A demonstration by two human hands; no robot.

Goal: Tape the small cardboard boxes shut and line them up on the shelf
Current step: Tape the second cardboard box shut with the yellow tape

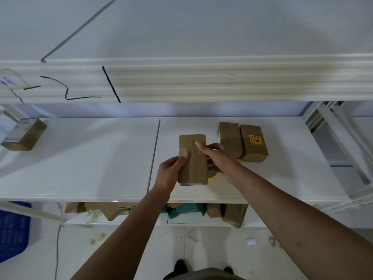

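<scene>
Box (192,158) at the front middle of the shelf (80,168): your left hand (169,172) grips its 9 o'clock side, your right hand (220,160) clasps its 3 o'clock side, forefinger on top. Just beside it at 2 o'clock a pair of boxes (230,139) stands touching; a lone box (24,135) lies well apart at 9 o'clock

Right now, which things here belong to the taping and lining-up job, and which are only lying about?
Job: held box, gripped by left hand and right hand; plain box and labelled box side by side; lone box far left; shelf; yellowish roll, half hidden, probably tape.

Lying about: blue crate; cardboard pieces on the lower level; white scrap on the floor.
</scene>
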